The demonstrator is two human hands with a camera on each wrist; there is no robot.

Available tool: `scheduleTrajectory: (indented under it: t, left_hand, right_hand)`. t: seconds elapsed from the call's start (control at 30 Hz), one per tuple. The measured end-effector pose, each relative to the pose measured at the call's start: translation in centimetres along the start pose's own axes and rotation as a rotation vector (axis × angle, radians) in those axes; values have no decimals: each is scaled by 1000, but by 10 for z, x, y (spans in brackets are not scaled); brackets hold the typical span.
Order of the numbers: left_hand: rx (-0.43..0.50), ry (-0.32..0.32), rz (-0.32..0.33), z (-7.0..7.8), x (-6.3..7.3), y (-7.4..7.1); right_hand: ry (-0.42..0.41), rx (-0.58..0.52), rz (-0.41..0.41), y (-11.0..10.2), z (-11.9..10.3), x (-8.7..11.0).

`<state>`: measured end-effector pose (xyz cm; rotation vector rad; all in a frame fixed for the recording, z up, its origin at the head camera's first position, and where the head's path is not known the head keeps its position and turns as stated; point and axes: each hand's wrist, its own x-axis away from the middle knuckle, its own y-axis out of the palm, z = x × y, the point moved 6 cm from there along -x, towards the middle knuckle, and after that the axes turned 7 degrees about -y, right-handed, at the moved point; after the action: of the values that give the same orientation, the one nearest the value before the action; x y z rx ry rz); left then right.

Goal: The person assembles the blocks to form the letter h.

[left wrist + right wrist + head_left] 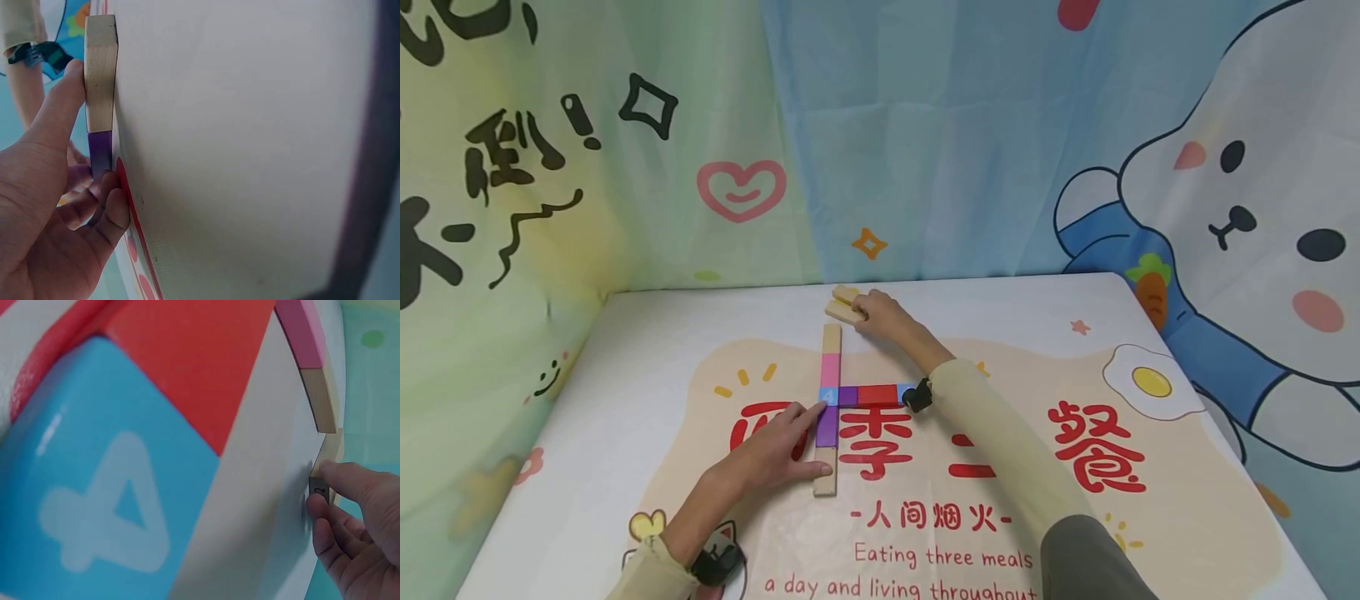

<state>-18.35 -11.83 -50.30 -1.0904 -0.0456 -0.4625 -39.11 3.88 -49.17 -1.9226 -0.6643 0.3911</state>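
My left hand [775, 446] lies beside a column of flat wooden blocks. Its index finger touches the light blue block [828, 396], and its thumb rests against the plain wooden block [825, 483] at the near end. Between these lies a purple block [827, 427]. Beyond the column's far end my right hand [883, 317] pinches a plain wooden block [842, 312], whose end shows a 2 in the right wrist view [319, 487]. Another plain block [846, 293] lies just behind it. A pink block [831, 370] and a plain block [832, 337] form the far part of the column.
A row branches right from the column: a purple block [847, 397], a red block [877, 396] and a blue block marked 4 [125, 487], partly hidden by the right wrist's camera [917, 396]. The printed table mat [1000, 333] meets a hanging curtain [925, 167] at the back.
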Motion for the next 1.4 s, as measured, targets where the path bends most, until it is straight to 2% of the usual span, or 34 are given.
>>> scheduleTrajectory:
  t: [0.13,0.37,0.6,0.8,1.1,1.4]
  left_hand:
    - [0,-3,-2,0,0,2]
    - [0,-9,-9,-1,0,4]
    - [-9,-16,-9,0,1,4]
    - [-8,-20,3,0,1,1]
    - [-3,-18,1,0,0,1]
    - [-6,-12,4,1,0,1]
  right_hand:
    - [8,-10,-15,2,0,2]
    - [62,39,-108,6,1,8]
    - [140,-33,-147,2,10,29]
    - [188,-56,-223,-1,24,43]
    - [136,-159,-274,-4,40,52]
    - [73,-167,-274,-9,47,54]
